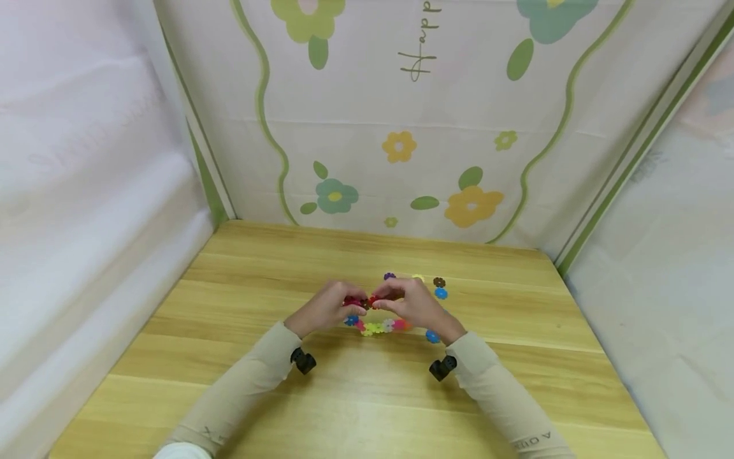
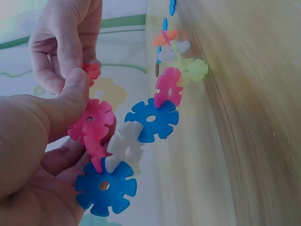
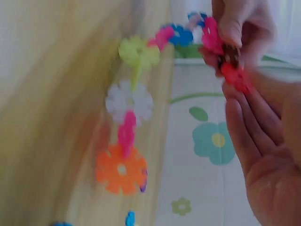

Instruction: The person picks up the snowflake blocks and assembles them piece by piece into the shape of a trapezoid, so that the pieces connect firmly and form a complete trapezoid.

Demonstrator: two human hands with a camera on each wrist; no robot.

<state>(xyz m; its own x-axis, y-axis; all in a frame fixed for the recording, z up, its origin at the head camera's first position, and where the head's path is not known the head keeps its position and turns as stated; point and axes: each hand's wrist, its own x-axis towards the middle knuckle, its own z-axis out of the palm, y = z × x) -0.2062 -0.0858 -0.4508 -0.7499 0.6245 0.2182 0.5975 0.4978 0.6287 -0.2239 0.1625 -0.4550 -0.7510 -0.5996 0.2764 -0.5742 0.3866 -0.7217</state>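
"What do the hands have?"

"The left hand [image 1: 323, 309] pinches a pink disc [image 2: 99, 110] at one end of a chain of notched discs [image 1: 375, 328]; the right hand [image 1: 418, 306] grips a red disc [image 3: 239, 79]; a brown disc [image 3: 230, 54] sits between the red and the pink."

"Are red and brown joined?"

"They touch; whether their notches are locked together, I cannot tell."

"And where does the chain run?"

"From the left hand it curves through pink, blue and white, then blue, pink and yellow; past a second white disc and another pink, it reaches an orange disc [image 3: 109, 172]; in the head view it lies just on the person's side of the two hands, over the wooden tabletop [image 1: 367, 395]."

"Anything loose?"

"Beyond the right hand, a purple disc [image 1: 390, 276], a pale yellow disc [image 1: 418, 278] and a dark brown disc [image 1: 439, 282]; a blue disc [image 1: 441, 293] lies just beside that last one; another blue one is near the right wrist."
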